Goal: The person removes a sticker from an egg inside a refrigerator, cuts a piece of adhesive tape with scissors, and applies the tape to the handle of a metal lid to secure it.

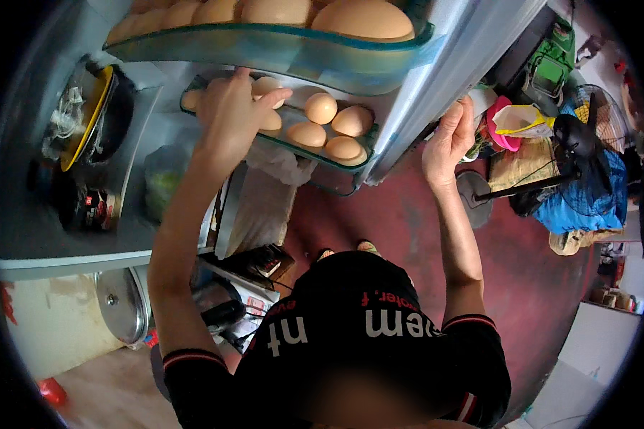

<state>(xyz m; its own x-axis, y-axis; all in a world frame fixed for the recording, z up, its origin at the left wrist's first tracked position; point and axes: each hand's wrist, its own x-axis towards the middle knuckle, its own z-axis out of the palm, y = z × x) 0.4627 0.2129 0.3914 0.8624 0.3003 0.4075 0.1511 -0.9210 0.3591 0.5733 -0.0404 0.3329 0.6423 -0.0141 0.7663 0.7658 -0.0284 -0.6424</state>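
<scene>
My left hand (229, 118) reaches over the lower egg tray (368, 146) in the refrigerator door. Its thumb and forefinger are apart, while its other fingers are partly hidden. Several brown eggs (307, 134) lie in this tray, and one egg (266, 86) is partly covered by my fingers. Above it is a greenish clear door bin (265, 44) with a row of larger-looking eggs (365, 18). My right hand (449, 139) is raised close beside the outer edge of the refrigerator door (436, 79). Its fingers are curled together, and I cannot see what, if anything, they hold.
Left of me, refrigerator shelves hold a yellow-rimmed dish (89, 118), a dark labelled container (96, 209) and a bag of greens (166, 179). A standing fan (576, 136), a pink item (502, 125) and blue bags (587, 204) crowd the right side. Below is the red floor (408, 214).
</scene>
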